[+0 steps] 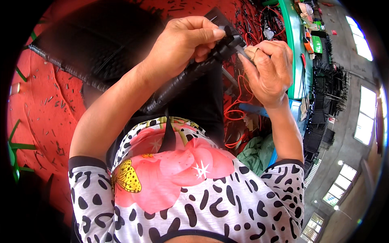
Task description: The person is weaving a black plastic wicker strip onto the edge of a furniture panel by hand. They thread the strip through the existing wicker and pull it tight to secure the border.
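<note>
A black bar wrapped in flat strips point(182, 84) slants up from my lap, and its far end lies between my two hands. At that end my left hand point(182, 39) is closed, with thumb and forefinger pinching a black flat strip. Just to the right, my right hand point(269, 73) grips a flat dark strip point(240, 50) that runs out from the bar's end. Something tan covers one right fingertip. Whether both hands hold the same strip is hidden. A dark woven panel point(109, 54) lies beyond my left forearm, apparently part of the same piece.
Red flooring point(44, 117) is strewn with short black scraps. A green-edged table point(298, 77) holding small items stands at the right. Red tubing point(239, 101) coils beneath my right hand, near green cloth point(256, 154). Green legs point(16, 146) stand at far left.
</note>
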Available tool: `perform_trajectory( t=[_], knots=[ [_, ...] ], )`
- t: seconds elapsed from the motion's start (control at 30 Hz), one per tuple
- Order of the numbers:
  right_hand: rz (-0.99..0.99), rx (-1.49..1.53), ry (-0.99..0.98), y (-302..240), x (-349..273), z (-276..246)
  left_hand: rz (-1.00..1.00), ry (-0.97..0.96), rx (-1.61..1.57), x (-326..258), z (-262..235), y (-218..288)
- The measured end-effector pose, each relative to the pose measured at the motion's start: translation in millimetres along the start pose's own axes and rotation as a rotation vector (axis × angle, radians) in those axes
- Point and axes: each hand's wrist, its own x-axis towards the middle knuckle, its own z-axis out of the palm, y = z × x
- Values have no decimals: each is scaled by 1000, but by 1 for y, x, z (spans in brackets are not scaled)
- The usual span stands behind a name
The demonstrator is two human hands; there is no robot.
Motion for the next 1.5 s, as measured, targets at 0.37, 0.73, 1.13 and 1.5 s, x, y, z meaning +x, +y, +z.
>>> perform_trajectory(
  t=[0.37,0.73,1.13,1.5],
  knots=[
    [128,47,56,-16,-7,12,10,4,48,7,3,0],
    [371,78,55,-29,-2,10,10,-15,30,9,1,1],
    [110,54,5,-18,1,5,70,-85,41,2,-13,-6],
    [250,187,-23,-27,-10,1,678,-70,586,-12,-2,-20]
  ],
)
